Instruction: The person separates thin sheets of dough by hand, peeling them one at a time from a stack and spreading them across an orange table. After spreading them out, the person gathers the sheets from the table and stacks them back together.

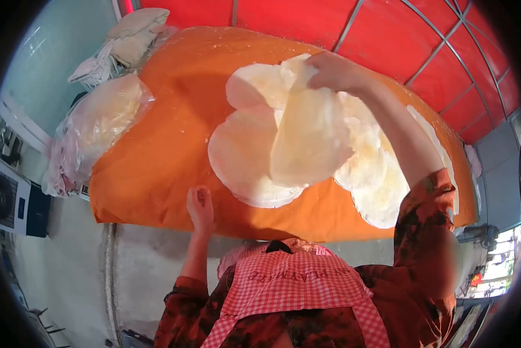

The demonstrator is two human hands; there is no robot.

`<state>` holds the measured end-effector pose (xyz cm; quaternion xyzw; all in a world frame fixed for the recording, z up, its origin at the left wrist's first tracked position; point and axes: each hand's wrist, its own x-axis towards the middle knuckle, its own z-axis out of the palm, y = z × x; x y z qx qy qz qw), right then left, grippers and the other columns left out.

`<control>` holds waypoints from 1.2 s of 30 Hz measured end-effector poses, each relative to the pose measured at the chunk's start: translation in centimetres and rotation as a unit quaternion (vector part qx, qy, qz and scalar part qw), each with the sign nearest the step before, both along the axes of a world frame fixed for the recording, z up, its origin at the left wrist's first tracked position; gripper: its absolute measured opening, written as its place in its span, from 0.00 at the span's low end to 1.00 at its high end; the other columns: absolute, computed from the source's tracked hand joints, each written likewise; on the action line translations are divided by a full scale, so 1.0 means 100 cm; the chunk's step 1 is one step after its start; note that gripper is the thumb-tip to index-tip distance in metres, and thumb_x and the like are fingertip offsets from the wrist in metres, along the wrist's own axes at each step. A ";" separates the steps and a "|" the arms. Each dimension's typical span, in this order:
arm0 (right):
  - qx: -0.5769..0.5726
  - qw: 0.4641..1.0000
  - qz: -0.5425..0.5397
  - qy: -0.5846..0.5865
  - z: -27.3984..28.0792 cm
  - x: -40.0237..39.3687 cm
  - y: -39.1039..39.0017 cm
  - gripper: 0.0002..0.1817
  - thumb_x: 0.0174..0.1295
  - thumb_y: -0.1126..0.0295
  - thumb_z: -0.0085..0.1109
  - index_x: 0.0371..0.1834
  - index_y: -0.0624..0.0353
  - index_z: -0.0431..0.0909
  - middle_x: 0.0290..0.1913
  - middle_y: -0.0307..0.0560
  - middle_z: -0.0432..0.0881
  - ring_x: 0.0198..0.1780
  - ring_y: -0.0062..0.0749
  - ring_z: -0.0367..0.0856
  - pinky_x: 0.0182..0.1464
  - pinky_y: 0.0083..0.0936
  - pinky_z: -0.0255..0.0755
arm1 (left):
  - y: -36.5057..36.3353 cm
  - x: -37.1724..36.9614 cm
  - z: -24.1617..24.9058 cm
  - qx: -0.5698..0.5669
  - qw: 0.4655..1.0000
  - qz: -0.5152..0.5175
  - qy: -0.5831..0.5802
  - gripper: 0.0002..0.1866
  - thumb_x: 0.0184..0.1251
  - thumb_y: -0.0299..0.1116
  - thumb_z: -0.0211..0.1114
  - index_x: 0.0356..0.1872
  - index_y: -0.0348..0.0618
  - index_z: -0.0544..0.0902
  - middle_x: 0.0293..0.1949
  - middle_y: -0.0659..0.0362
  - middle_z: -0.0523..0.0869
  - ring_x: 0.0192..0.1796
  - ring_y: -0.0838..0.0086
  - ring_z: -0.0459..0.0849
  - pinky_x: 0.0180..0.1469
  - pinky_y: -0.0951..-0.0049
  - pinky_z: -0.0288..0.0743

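Observation:
My right hand point(337, 72) is closed on the upper edge of a large, thin flatbread point(309, 133). This flatbread hangs lengthwise from my fingers, and its lower part lies over other flatbreads. Beneath it and to the left is a round, pale flatbread point(243, 148); another flatbread point(257, 84) lies behind that one. To the right, partly hidden by my right forearm, several overlapping flatbreads point(370, 168) lie on the orange cloth. My left hand point(200, 207) hovers by the front edge of the table, fingers curled in, with nothing visible in it.
An orange cloth point(161, 116) covers the wide table. Off its left edge, clear plastic bags point(106, 110) hold more flatbread, with folded cloths point(135, 35) behind them. A red panel wall with metal bars point(347, 26) borders the far side. A boxy appliance point(8, 194) stands at far left.

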<state>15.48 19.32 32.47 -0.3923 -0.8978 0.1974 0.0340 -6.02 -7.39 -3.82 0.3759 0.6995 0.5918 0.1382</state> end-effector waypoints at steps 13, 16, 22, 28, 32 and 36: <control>-0.315 0.880 -0.001 0.356 0.009 -0.153 0.101 0.18 0.57 0.69 0.63 0.49 0.65 0.77 0.46 0.49 0.82 0.48 0.33 0.82 0.51 0.36 0.78 | 0.013 -0.018 -0.019 -0.021 0.977 0.044 0.206 0.05 0.57 0.23 0.60 0.35 0.39 0.76 0.33 0.52 0.78 0.35 0.56 0.79 0.36 0.62 0.74; -0.433 0.816 -0.014 0.384 -0.068 -0.157 0.150 0.19 0.58 0.65 0.65 0.51 0.62 0.77 0.47 0.48 0.82 0.47 0.32 0.83 0.48 0.36 0.80 | 0.014 -0.018 -0.018 -0.041 0.975 0.048 0.211 0.05 0.56 0.23 0.60 0.34 0.40 0.76 0.32 0.52 0.78 0.34 0.56 0.79 0.34 0.62 0.73; -0.361 0.835 -0.168 0.381 -0.321 -0.143 0.195 0.15 0.49 0.63 0.71 0.35 0.62 0.83 0.30 0.47 0.83 0.30 0.35 0.82 0.28 0.36 0.75 | 0.021 -0.015 -0.016 -0.083 0.968 0.044 0.234 0.05 0.54 0.24 0.62 0.32 0.42 0.76 0.30 0.54 0.78 0.32 0.57 0.78 0.31 0.61 0.72; -0.228 0.879 -0.159 0.388 -0.405 -0.152 0.183 0.14 0.46 0.76 0.64 0.39 0.64 0.80 0.31 0.47 0.82 0.32 0.33 0.81 0.32 0.32 0.73 | 0.024 -0.012 -0.021 -0.148 0.952 0.043 0.263 0.06 0.53 0.26 0.63 0.32 0.43 0.76 0.31 0.54 0.77 0.32 0.56 0.78 0.30 0.60 0.71; -0.185 0.876 -0.032 0.445 -0.325 -0.171 0.172 0.16 0.46 0.76 0.56 0.41 0.65 0.80 0.35 0.58 0.84 0.39 0.45 0.84 0.43 0.35 0.76 | 0.027 -0.013 -0.022 -0.175 0.937 0.056 0.298 0.07 0.53 0.26 0.64 0.33 0.44 0.77 0.32 0.54 0.78 0.33 0.56 0.78 0.29 0.59 0.71; -0.026 0.943 -0.150 0.295 -0.307 -0.148 0.202 0.20 0.47 0.73 0.62 0.47 0.64 0.78 0.39 0.58 0.82 0.40 0.37 0.81 0.41 0.32 0.75 | 0.024 -0.007 -0.015 -0.188 0.947 0.054 0.256 0.05 0.54 0.26 0.63 0.32 0.44 0.77 0.32 0.54 0.78 0.32 0.57 0.79 0.29 0.61 0.72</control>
